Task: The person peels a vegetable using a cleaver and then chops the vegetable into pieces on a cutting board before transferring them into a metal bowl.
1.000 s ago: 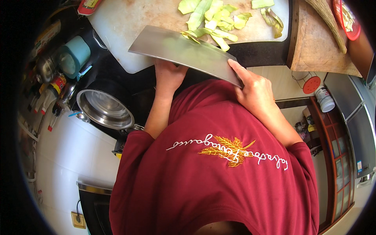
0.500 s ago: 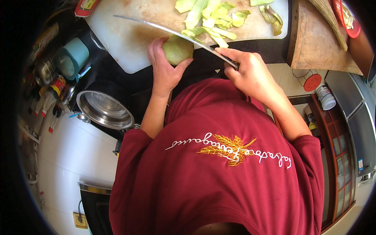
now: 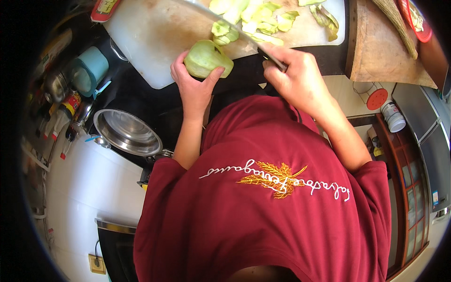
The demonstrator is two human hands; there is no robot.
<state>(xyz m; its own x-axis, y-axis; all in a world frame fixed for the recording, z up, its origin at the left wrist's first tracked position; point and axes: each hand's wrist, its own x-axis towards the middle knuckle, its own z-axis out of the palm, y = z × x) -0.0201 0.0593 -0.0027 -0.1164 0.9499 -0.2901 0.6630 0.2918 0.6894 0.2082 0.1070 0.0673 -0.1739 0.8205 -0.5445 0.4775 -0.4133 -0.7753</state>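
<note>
- At the near edge of the white cutting board (image 3: 145, 42), a pale green peeled vegetable (image 3: 206, 58), rounded at one end and narrower at the other, is held on its side above the dark counter (image 3: 162, 105); whether it touches the board cannot be told.
- The left hand (image 3: 193, 83) is curved into a wide grip, fingers around the vegetable's left side and thumb against its lower right, with its hold as broad as the vegetable itself.
- The right hand (image 3: 298, 75) is curled firmly around the dark handle of a large kitchen knife (image 3: 237, 32); the fingertips are partly blurred.
- The knife slants from the right hand up toward the left, its blade seen nearly edge-on over the board, just beside the vegetable and apart from the left hand.
- Beyond the blade, green peelings (image 3: 265, 21) lie in a loose heap on the board, some partly hidden behind the metal; a curled, browner strip (image 3: 325, 22) lies apart to the right.
- To the right of the board stands a brown wooden block (image 3: 387, 56), with a long brown stalk (image 3: 399, 28) across it and a red basket (image 3: 417, 21) near its far corner.
- To the left, near the forearm, sit a shiny steel pot (image 3: 127, 132) and a teal container (image 3: 89, 70).
</note>
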